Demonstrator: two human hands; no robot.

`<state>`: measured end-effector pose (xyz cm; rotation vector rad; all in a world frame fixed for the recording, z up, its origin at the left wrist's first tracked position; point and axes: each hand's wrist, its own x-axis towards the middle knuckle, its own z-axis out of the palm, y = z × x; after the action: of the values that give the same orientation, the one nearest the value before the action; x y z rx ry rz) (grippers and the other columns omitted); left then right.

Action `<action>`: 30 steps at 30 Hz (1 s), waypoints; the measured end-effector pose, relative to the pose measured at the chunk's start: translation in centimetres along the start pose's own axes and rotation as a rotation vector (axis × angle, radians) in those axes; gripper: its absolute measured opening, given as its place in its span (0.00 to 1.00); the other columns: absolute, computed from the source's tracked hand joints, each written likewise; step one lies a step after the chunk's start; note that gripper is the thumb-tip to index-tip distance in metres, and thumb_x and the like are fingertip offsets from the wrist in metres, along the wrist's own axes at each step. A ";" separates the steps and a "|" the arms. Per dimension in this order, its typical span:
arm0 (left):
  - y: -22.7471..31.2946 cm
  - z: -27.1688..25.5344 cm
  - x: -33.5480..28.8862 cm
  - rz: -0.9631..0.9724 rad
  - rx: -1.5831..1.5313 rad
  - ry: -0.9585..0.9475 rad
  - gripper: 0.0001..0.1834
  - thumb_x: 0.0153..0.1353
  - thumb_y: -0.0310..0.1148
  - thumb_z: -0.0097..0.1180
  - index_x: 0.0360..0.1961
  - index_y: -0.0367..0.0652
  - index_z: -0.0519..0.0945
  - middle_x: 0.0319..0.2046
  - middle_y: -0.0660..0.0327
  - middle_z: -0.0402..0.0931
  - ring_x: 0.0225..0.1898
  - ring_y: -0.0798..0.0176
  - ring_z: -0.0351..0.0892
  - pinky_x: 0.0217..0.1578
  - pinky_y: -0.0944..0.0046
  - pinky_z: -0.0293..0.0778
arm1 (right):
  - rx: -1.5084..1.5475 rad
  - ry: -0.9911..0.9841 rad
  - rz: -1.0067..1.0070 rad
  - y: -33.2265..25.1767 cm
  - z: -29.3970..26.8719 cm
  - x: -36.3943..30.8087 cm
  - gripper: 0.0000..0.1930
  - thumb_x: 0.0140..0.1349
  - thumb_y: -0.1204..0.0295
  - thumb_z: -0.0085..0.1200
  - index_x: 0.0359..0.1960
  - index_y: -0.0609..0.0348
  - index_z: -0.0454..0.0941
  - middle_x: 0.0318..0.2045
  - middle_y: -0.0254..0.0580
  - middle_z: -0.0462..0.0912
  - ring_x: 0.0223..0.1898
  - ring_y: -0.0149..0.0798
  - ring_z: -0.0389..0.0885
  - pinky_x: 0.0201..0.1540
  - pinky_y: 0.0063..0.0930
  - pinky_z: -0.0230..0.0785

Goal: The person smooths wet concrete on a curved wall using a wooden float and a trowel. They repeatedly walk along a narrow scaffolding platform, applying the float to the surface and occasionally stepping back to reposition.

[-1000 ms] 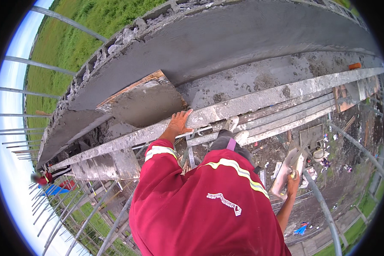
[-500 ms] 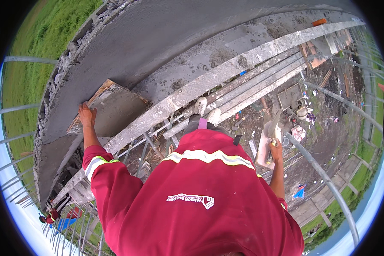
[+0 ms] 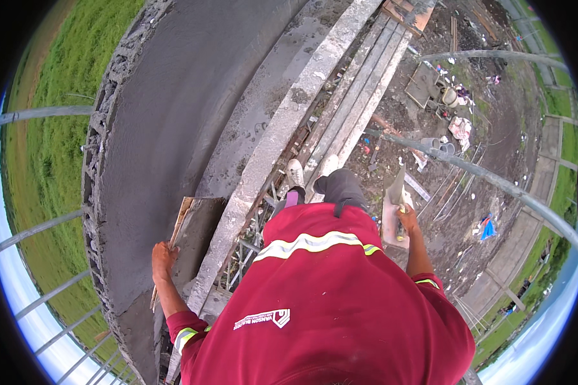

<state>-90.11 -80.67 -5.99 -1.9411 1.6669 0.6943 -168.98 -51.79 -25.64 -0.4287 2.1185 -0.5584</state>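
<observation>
A: ok so where's the plywood board (image 3: 199, 224) sitting vs the left hand (image 3: 165, 260)?
B: Lower left of the frame, just right of that hand. Fingers are clamped on its outer edge, mortar-smeared face toward the concrete beam (image 3: 273, 144).
A: And the right hand (image 3: 407, 219)?
B: Right of centre, closed around the handle of a trowel (image 3: 397, 185), blade just above the fist. There's a pale flat piece (image 3: 390, 226) right behind it, can't tell if the hand grips that too.
A: Any containers?
B: Yeah, a pale round bucket (image 3: 450, 97) upper right, plus a grey bucket (image 3: 447, 148) a bit below it. Too small to make out what's inside either.
A: Which way does stuff point?
B: The board's outer edge runs steeply, top end tipped a little right, bottom end toward the lower left. Trowel's long axis is close to vertical in the frame, blade toward the top, handle toward the bottom.
</observation>
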 end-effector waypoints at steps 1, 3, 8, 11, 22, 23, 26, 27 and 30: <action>3.8 -2.4 0.6 0.049 0.000 -0.007 0.16 0.52 0.34 0.70 0.37 0.34 0.84 0.34 0.41 0.82 0.43 0.37 0.79 0.47 0.45 0.74 | -0.023 0.006 -0.010 0.5 0.3 0.5 0.19 0.56 0.71 0.61 0.51 0.58 0.79 0.33 0.31 0.80 0.33 0.29 0.75 0.37 0.30 0.71; 11.2 -7.3 0.8 0.217 0.023 0.140 0.14 0.55 0.34 0.67 0.34 0.33 0.82 0.31 0.41 0.81 0.39 0.37 0.79 0.42 0.43 0.73 | -0.046 0.005 0.011 1.0 0.6 1.0 0.20 0.55 0.71 0.61 0.51 0.58 0.79 0.33 0.31 0.80 0.33 0.29 0.75 0.37 0.30 0.70; 27.8 -18.5 2.2 0.445 -0.062 0.379 0.14 0.61 0.33 0.63 0.29 0.31 0.76 0.20 0.47 0.74 0.23 0.44 0.71 0.31 0.49 0.68 | 0.013 0.055 0.060 0.1 0.4 3.5 0.25 0.52 0.67 0.61 0.53 0.62 0.78 0.37 0.43 0.84 0.38 0.38 0.81 0.43 0.35 0.73; 36.6 -22.7 5.3 0.494 -0.195 0.424 0.15 0.64 0.33 0.61 0.28 0.31 0.74 0.16 0.55 0.66 0.20 0.58 0.63 0.27 0.55 0.65 | 0.089 -0.030 0.115 -0.6 -0.1 6.2 0.27 0.51 0.65 0.61 0.54 0.61 0.78 0.39 0.46 0.85 0.40 0.40 0.82 0.46 0.35 0.73; 65.9 -27.1 28.1 0.715 -0.392 0.654 0.17 0.67 0.40 0.59 0.43 0.32 0.81 0.30 0.44 0.82 0.32 0.47 0.80 0.40 0.51 0.74 | 0.163 0.251 -0.032 -5.7 -3.9 13.0 0.27 0.47 0.66 0.60 0.52 0.57 0.79 0.38 0.54 0.85 0.43 0.51 0.84 0.48 0.39 0.74; 67.6 -26.9 29.3 0.661 -0.398 0.645 0.17 0.66 0.40 0.59 0.43 0.33 0.81 0.31 0.44 0.83 0.34 0.44 0.82 0.41 0.50 0.74 | 0.200 0.216 -0.005 -6.4 -4.7 13.6 0.26 0.47 0.65 0.60 0.52 0.56 0.79 0.38 0.54 0.85 0.44 0.52 0.84 0.49 0.40 0.74; 71.1 -28.4 32.2 0.681 -0.352 0.682 0.17 0.66 0.41 0.60 0.43 0.35 0.81 0.33 0.42 0.83 0.37 0.41 0.83 0.41 0.49 0.74 | 0.176 0.185 -0.010 -8.2 -6.8 15.3 0.28 0.47 0.64 0.61 0.54 0.54 0.79 0.41 0.56 0.84 0.47 0.55 0.83 0.52 0.42 0.73; 72.0 -28.7 32.8 0.665 -0.390 0.654 0.17 0.65 0.41 0.60 0.43 0.35 0.81 0.34 0.42 0.83 0.38 0.40 0.83 0.41 0.49 0.74 | 0.158 0.177 -0.003 -8.6 -7.5 15.9 0.28 0.47 0.64 0.61 0.54 0.54 0.78 0.43 0.57 0.84 0.48 0.55 0.82 0.53 0.42 0.73; 74.6 -29.8 33.9 0.578 -0.440 0.647 0.18 0.64 0.41 0.61 0.46 0.36 0.82 0.36 0.42 0.84 0.42 0.40 0.83 0.44 0.49 0.75 | 0.125 0.191 0.001 -10.6 -9.3 18.7 0.30 0.47 0.62 0.62 0.56 0.52 0.78 0.49 0.60 0.81 0.51 0.57 0.81 0.56 0.43 0.72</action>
<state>-157.76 -135.70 -8.45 -2.1239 2.7336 0.7215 -186.02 -67.76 -27.73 -0.3146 2.2492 -0.7519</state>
